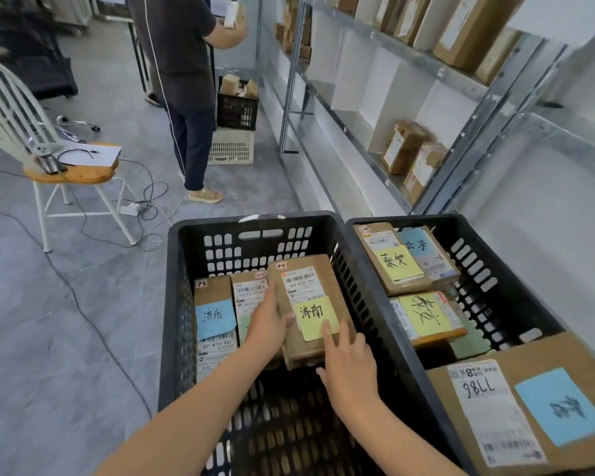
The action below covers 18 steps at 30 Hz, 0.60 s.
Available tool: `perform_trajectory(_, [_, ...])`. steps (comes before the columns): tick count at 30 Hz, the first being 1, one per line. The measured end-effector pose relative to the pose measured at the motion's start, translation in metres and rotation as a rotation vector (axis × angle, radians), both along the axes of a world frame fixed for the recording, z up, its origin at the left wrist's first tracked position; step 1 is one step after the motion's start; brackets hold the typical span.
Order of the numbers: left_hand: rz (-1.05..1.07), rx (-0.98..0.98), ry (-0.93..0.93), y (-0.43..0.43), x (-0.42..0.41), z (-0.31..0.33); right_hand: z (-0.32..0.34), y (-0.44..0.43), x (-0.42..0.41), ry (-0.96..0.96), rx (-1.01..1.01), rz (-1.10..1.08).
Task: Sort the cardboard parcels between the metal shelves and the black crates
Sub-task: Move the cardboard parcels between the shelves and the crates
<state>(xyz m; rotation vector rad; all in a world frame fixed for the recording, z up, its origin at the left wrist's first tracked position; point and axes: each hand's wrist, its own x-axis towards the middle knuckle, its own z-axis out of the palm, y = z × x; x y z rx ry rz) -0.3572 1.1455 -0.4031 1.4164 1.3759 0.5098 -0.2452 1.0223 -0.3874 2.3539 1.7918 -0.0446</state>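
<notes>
Three black crates [177, 304] [502, 269] [237, 111] sit at 6, 4 and 12 o'clock. The first holds three parcels [213, 286] [249, 286] [327, 269], the second four parcels [371, 249] [430, 255] [426, 317] [564, 355]. Two more parcels [404, 146] [426, 166] stand at 2 o'clock. One white crate [232, 147] is at 12 o'clock and one chair [73, 173] at 9.

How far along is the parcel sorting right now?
Done: labelled parcels lie in the left crate and right crate. In hand: the left hand grips the yellow-note parcel in the left crate; the right hand touches its top. Left: shelf parcels sit on the shelves; probably midway.
</notes>
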Motion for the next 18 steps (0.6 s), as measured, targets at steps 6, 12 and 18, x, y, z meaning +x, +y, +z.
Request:
perform_trajectory(6, [0.016,0.021,0.074,0.010,0.003,-0.007,-0.010,0.044,0.019,0.041,-0.069,0.185])
perform_trajectory(12, [-0.195,0.222,0.418,0.018,0.000,-0.020,-0.032,0.065,0.021,0.170,-0.225,0.130])
perform_trajectory(18, [-0.259,0.270,0.549,0.024,0.003,-0.035,-0.035,0.087,0.029,0.203,-0.341,0.154])
